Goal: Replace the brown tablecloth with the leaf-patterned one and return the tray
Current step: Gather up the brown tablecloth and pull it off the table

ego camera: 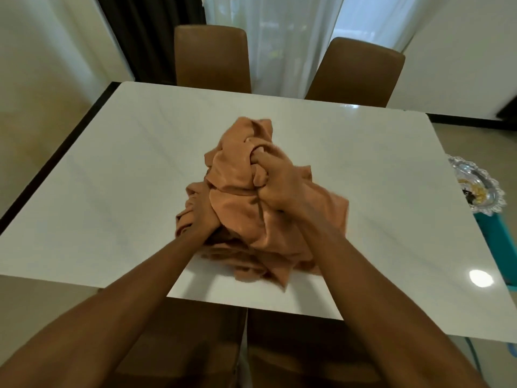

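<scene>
The brown tablecloth (240, 175) is bunched into a crumpled heap in the middle of the white table (112, 169). My left hand (202, 212) grips the heap low on its left side, fingers buried in the folds. My right hand (275, 182) clutches the cloth higher up, near the top of the heap. A silver tray (477, 186) with a scalloped rim sits off the table's right edge on something turquoise. No leaf-patterned cloth is in view.
Two brown chairs (212, 58) (355, 72) stand at the table's far side before white curtains. Two more chair backs (293, 351) press against the near edge below my arms. A turquoise stand (495, 236) is at the right.
</scene>
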{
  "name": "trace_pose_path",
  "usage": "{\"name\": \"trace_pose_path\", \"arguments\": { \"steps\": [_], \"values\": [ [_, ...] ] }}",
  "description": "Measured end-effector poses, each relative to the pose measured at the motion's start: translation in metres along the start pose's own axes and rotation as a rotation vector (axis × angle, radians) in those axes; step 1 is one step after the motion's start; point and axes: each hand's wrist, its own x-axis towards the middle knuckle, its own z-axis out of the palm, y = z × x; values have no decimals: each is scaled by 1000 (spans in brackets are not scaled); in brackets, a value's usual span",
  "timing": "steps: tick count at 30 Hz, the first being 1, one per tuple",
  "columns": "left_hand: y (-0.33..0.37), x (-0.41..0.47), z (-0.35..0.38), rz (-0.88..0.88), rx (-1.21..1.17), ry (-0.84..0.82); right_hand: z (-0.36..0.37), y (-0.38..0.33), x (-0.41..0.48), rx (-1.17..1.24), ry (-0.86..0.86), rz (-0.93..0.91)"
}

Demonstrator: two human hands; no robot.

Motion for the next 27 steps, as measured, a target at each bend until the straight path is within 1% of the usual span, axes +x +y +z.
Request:
{"name": "trace_pose_path", "arguments": {
  "steps": [1, 2, 3, 4, 5, 6, 7, 8, 10, 11, 12, 13, 15, 16, 17, 18, 19, 20, 21, 22, 23, 24, 25, 26, 27],
  "values": [
    [7, -4, -3, 52, -56, 12, -3, -4, -4, -78, 107, -6],
    [5, -3, -6, 187, -37, -53, -2, -6, -12, -130, 206, -5],
    [0, -6, -14, 388, -51, -171, 1, -9, -28, -141, 240, -2],
    [-13, -2, -20, 575, 0, -295, 13, -5, -50, -144, 233, -19],
    [-29, -1, -30, 662, 30, -400, 25, 0, -75, -140, 163, -16],
    [-37, 0, -40, 672, 65, -431, 34, 5, -99, -176, 94, 3],
    [-46, 1, -49, 630, 23, -394, 43, 11, -122, -189, 45, 25],
    [-44, 7, -55, 570, -52, -290, 52, 15, -139, -196, 27, 27],
    [-33, 17, -65, 466, -312, -98, 64, 9, -156, -215, -18, 1],
    [-24, 21, -67, 468, -413, -59, 68, 3, -161, -200, -50, -9],
    [-12, 24, -68, 504, -433, -55, 70, -1, -163, -179, -71, -18],
    [-2, 25, -66, 535, -368, -116, 68, -5, -165, -151, -89, -20],
    [14, 23, -53, 509, -76, -363, 56, -8, -166, -89, -106, -8],
    [12, 17, -46, 479, 105, -455, 48, -6, -163, -21, -121, -15],
    [6, 6, -38, 487, 304, -475, 36, -3, -160, 64, -132, -25],
    [-4, -7, -32, 520, 459, -393, 25, 1, -155, 156, -150, -20],
    [-13, -19, -25, 612, 477, -210, 12, 10, -151, 230, -119, 22],
    [-19, -28, -20, 684, 428, -51, 1, 21, -147, 259, -27, 131],
    [-23, -31, -13, 741, 406, -3, -12, 32, -143, 235, 92, 314],
    [-31, -34, -4, 747, 376, -130, -24, 44, -146, 160, 213, 550],
    [-36, -33, 2, 694, 329, -333, -35, 57, -148, 91, 320, 792],
    [-43, -33, 6, 626, 297, -475, -43, 69, -151, 128, 356, 998],
    [-46, -33, 7, 594, 283, -532, -47, 77, -151, 266, 320, 1112],
    [-47, -31, 10, 586, 274, -548, -48, 82, -148, 425, 238, 1124],
    [-50, -30, 9, 606, 272, -552, -42, 80, -139, 540, 135, 1062]
  ]
}}
